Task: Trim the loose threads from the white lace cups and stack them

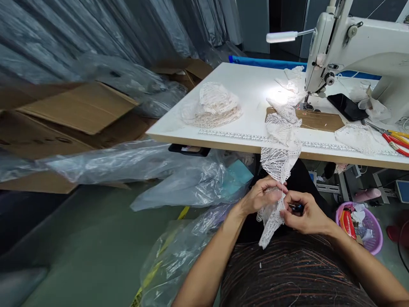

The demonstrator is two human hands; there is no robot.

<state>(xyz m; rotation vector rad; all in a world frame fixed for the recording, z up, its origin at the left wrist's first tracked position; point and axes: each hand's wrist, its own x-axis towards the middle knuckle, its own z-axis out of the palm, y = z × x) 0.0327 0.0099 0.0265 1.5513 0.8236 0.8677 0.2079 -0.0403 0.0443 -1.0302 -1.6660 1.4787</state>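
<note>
Left arm: It reaches up and in from the bottom, with the elbow side low.
Left wrist: It is almost straight.
Left hand: The back is up. The fingers point to the right hand and bend a little.
Right arm: It slants in from the low right corner.
Right wrist: It is nearly straight too.
Right hand: The fingers curl in, close to the left hand's fingertips.
</note>
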